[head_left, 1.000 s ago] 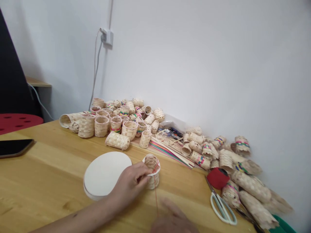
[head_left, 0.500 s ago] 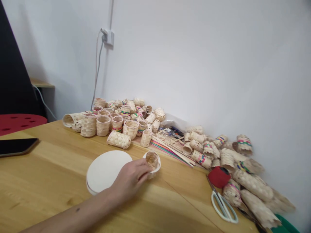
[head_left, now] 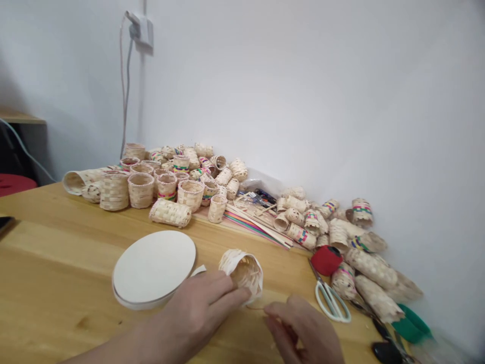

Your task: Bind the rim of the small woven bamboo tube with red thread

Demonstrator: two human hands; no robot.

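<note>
A small woven basket [head_left: 226,261] of pale strips, with a white band around its rim, lies on its side in front of me, its opening turned towards the right. My left hand [head_left: 204,308] is closed on the near side of its rim. From the rim a thin red thread [head_left: 255,308] runs to my right hand [head_left: 305,328], whose thumb and forefinger pinch it. Left of the basket lies a flat white disc-shaped roll [head_left: 153,268], a short white strip end [head_left: 198,270] sticking out beside it.
Several woven baskets [head_left: 141,190] stand and lie along the wall. Coloured flat strips [head_left: 253,225] lie between them and more woven pieces at right. White-handled scissors [head_left: 333,303], a red thread spool [head_left: 326,260] and a green container [head_left: 413,323] sit at the right. A phone's corner [head_left: 4,225] shows at left.
My right hand has come into view, pinching red thread. The basket is nearer, lying on its side with its rim towards the right. The view has shifted right.
</note>
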